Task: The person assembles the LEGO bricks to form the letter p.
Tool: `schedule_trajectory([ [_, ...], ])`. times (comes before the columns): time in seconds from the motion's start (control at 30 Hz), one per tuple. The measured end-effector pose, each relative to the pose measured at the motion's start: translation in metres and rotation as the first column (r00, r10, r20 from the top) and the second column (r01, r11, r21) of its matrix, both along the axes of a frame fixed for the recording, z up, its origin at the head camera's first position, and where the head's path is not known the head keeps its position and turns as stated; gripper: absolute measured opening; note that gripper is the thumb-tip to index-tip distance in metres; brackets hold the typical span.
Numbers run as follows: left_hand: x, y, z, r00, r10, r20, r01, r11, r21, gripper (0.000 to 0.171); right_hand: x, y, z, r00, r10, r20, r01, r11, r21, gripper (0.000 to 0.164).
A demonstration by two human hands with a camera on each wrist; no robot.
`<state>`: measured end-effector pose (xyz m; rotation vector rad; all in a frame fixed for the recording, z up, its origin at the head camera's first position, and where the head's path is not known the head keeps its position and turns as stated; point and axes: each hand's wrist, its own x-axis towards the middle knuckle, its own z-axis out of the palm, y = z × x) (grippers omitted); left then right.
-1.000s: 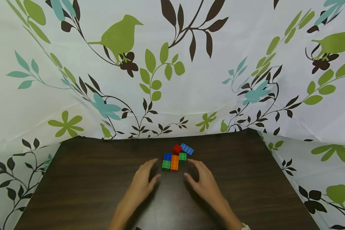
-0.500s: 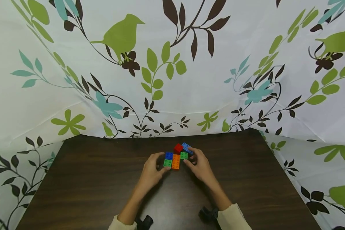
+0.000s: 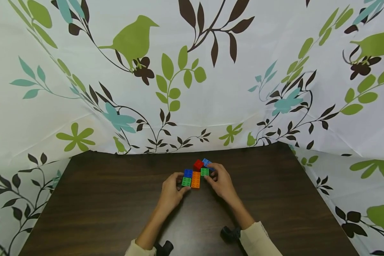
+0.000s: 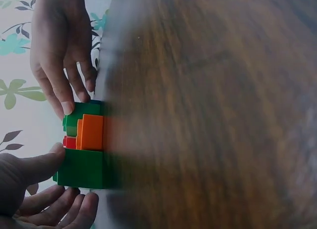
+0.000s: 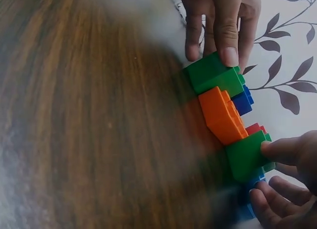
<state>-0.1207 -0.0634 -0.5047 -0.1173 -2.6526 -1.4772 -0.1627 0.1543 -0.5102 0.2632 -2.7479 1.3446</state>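
Studded toy building bricks stand close together near the back of the table. My left hand (image 3: pixel 170 192) curls round the left green toy brick (image 3: pixel 186 181), its thumb at the near corner. Behind that sits a dark blue brick (image 3: pixel 188 173), with an orange brick (image 3: pixel 195 180) to the right. My right hand (image 3: pixel 222 181) has its thumb against the right green toy brick (image 3: pixel 204 172), and its fingers curl round the far side, by the light blue brick (image 3: pixel 206 161). They partly cover the light blue brick. A red brick (image 3: pixel 198 165) lies at the back.
The dark wooden table (image 3: pixel 108 206) reaches back to a white cloth (image 3: pixel 230 89) printed with birds and leaves. Black wrist devices (image 3: pixel 230 234) sit below both hands, at the cream sleeves (image 3: pixel 259 240).
Both hands have moved forward to the bricks, the left at the left green and dark blue ones, the right at the right green one. During the last half second they have barely shifted.
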Motion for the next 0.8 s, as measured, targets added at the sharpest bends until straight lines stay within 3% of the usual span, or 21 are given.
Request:
schedule_trajectory([
  [0.4,-0.0019,0.0005,-0.0004,1.0,0.007,-0.01,-0.006,0.999,0.035,0.042,-0.0015,0.0002,-0.001,1.0,-0.001,-0.022,0.001,1.0,0.0,0.031],
  [0.6,0.0006,-0.0009,-0.0001,0.999,0.007,0.039,-0.011,0.994,0.105,0.041,0.0001,0.0013,-0.0008,1.0,0.009,-0.02,-0.009,1.0,-0.007,0.032],
  [0.8,0.0028,-0.0024,-0.0007,0.999,0.008,0.053,-0.014,0.994,0.104,0.039,0.003,0.0015,0.0015,0.999,0.018,-0.028,-0.018,1.0,-0.014,0.033],
])
